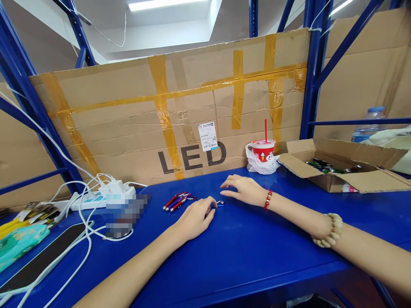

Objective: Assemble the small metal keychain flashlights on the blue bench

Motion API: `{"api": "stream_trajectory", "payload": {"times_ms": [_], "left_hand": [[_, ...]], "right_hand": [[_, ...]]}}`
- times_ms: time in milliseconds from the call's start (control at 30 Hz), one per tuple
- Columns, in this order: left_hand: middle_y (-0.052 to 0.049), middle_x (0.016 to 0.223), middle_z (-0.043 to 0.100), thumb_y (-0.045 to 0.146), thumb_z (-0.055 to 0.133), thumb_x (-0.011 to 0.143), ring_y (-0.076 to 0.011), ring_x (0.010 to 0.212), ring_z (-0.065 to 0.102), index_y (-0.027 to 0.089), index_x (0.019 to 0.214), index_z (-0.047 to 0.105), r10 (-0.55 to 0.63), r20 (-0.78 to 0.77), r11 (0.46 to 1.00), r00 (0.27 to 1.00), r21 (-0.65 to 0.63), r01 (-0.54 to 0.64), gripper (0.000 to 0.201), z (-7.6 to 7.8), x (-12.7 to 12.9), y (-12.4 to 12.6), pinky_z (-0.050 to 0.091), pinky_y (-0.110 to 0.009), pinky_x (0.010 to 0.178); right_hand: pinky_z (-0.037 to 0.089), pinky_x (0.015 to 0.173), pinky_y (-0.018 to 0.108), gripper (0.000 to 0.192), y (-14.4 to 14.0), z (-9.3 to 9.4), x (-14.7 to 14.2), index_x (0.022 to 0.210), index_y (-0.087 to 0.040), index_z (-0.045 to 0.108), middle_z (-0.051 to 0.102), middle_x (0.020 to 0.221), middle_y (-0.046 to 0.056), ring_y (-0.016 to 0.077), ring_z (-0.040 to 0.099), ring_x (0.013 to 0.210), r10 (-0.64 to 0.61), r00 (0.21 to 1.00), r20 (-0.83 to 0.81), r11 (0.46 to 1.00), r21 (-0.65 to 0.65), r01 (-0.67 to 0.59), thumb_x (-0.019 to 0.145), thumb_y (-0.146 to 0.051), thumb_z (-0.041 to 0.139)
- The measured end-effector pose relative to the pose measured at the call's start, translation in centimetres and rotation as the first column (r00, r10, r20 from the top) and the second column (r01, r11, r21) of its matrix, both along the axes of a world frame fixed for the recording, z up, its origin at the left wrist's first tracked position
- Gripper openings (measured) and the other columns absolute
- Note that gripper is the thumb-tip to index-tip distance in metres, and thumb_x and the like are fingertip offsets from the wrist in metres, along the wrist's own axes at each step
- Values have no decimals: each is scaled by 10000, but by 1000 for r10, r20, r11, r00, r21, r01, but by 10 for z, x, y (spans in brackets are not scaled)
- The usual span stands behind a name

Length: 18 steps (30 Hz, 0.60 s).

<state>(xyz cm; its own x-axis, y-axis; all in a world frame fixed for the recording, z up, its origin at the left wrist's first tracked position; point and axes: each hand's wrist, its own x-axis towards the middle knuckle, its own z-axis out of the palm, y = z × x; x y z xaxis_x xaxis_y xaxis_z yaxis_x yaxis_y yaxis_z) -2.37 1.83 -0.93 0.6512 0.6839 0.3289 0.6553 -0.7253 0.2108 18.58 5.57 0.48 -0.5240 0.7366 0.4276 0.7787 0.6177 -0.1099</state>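
My left hand (196, 217) rests low over the blue table (244, 256), its fingers curled round a small blue metal penlight-like tube (221, 204). Only the tube's end shows past the fingertips; the rest is hidden. Close to its right, my right hand (242, 189) hovers with fingers stretched out and nothing in them. A red bead bracelet and a pale bead bracelet are on that arm. Left of my left hand lies a small pile of slim, shiny red and purple tubes (178, 201) of similar shape.
An open cardboard box (337, 171) with several dark and green tubes stands at right, beside a red cup (263, 152) in a white bag. At left are a power strip (112, 194), tangled white cables, a phone (48, 252) and a teal packet (22, 244). Taped cardboard (128, 128) walls the back.
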Motion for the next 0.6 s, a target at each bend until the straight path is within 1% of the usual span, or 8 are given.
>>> {"api": "stream_trajectory", "payload": {"times_ms": [67,133,167,233,300,367,467,600], "left_hand": [[2,746,534,189,361,862,-144,718,521,197,930,480,-16,4,1000,1000,-2,16,137,1,0,0,424,-264,662],[-4,782,550,183,361,863,-142,734,524,196,924,487,-21,9,1000,1000,-8,21,141,1,0,0,426,-263,670],[-7,799,557,182,362,863,-143,742,526,196,925,490,-21,10,1000,1000,-11,21,142,2,0,-1,427,-263,674],[-12,822,566,180,362,864,-143,753,529,195,927,494,-22,7,1000,1000,-12,22,147,2,0,-1,429,-265,682],[-15,830,570,180,360,866,-145,759,531,194,929,496,-26,2,1000,1000,-9,26,151,1,0,-1,430,-267,687],[-17,828,573,180,362,865,-147,758,533,192,932,497,-25,-6,1000,1000,-4,25,151,0,0,0,431,-269,686],[-19,832,577,179,372,858,-150,750,538,191,938,498,-19,-16,1000,1000,-11,19,150,1,0,-1,434,-270,681],[-23,844,581,186,369,859,-159,769,545,191,947,501,-20,-19,999,1000,-29,20,158,2,0,-1,436,-278,698]], "right_hand": [[424,727,305,361,0,4,5,926,-185,629,610,927,78,224,549,941,-181,978,104,983,64,175,851,-473,425],[425,671,311,417,0,4,8,900,-161,624,600,941,106,249,562,918,-339,920,198,941,78,330,842,-512,407],[423,648,312,442,0,3,8,894,-154,618,591,957,117,254,572,895,-393,892,226,920,75,386,839,-531,394],[418,629,311,467,-1,-1,6,881,-157,606,576,975,118,248,589,856,-428,871,239,902,49,430,838,-555,366],[411,630,303,458,-3,-5,1,869,-179,594,579,955,93,232,601,824,-392,897,205,916,-1,401,840,-564,348],[402,622,287,440,-4,-8,-3,864,-205,587,587,919,62,207,608,775,-322,934,153,940,-62,334,840,-571,343],[384,591,266,418,-4,-10,-7,849,-225,588,595,899,36,175,602,707,-233,970,75,962,-127,241,832,-574,359],[367,578,244,377,0,-12,-6,813,-224,599,611,832,17,161,586,722,-121,992,-19,979,-167,117,826,-548,407]]}}
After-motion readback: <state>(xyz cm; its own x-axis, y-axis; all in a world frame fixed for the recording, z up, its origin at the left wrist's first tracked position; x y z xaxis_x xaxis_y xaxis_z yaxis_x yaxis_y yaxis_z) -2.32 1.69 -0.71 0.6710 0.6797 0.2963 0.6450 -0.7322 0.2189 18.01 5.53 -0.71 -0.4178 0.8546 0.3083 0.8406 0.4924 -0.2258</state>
